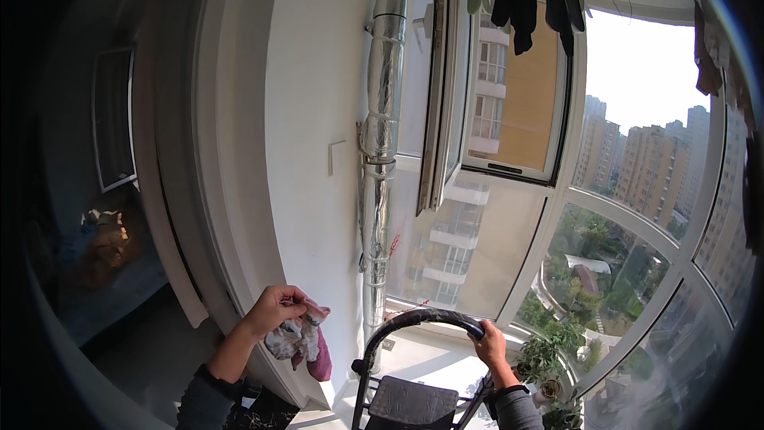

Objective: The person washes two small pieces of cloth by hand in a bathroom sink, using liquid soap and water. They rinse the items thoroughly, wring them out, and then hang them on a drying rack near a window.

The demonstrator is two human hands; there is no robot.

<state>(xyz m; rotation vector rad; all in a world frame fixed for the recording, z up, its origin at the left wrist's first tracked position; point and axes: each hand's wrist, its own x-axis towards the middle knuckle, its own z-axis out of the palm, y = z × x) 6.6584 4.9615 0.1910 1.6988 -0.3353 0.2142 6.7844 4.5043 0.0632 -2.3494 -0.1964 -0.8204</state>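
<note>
My left hand (277, 313) is closed on a bunch of small cloths or socks (298, 334), grey-white patterned and pinkish purple, which hang in front of the white wall's lower edge. My right hand (490, 343) grips the right side of the curved black handrail of a folding step stool (427, 315). Below the rail, the stool's dark top step (413, 400) shows at the bottom of the view; its lower part is cut off.
A foil-wrapped pipe (382, 131) runs down the wall beside an inward-opened window sash (440, 101). Dark and pale socks (525, 12) hang overhead. Potted plants (546, 364) stand by the curved windows at right. A doorway to a dim room lies left.
</note>
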